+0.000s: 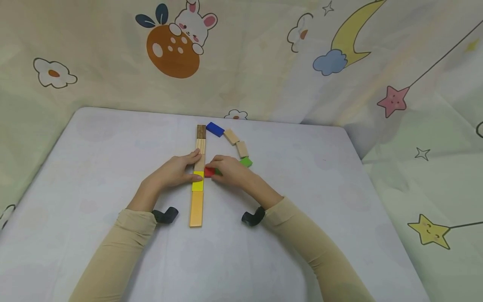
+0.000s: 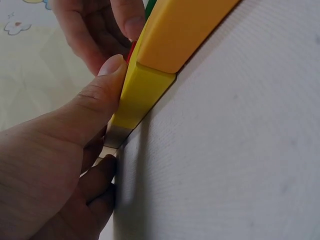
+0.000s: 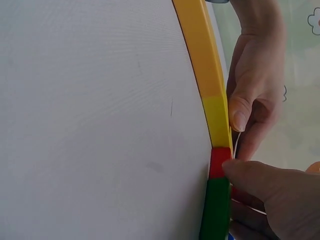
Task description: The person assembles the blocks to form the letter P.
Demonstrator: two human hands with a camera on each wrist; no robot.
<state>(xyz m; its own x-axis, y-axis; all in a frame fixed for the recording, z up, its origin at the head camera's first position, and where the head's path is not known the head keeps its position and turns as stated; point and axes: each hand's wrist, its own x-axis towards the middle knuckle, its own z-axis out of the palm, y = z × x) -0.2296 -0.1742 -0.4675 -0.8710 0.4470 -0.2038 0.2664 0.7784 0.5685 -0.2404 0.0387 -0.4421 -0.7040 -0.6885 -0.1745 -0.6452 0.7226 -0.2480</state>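
Observation:
A straight row of blocks runs away from the person. From near to far come an orange block (image 1: 196, 209), a yellow block (image 1: 198, 186), two light wooden blocks and a dark brown block (image 1: 201, 131). My left hand (image 1: 171, 170) steadies the row from the left, its thumb straight on the yellow block and its fingertips on the light wood. On the right side, my right hand (image 1: 232, 170) pinches a small red block (image 3: 220, 162) between thumb and fingers, right against the yellow block. A dark green block (image 3: 215, 210) adjoins the red one, partly covered by the hand in the head view.
Beyond the right hand, a curve of blocks bends up to the row's far end: a light green block (image 1: 246, 162), two plain wooden blocks (image 1: 242, 149) and a blue block (image 1: 215, 129). A white-covered table (image 1: 113, 138) lies beneath, with a printed cloth (image 1: 245, 63) behind.

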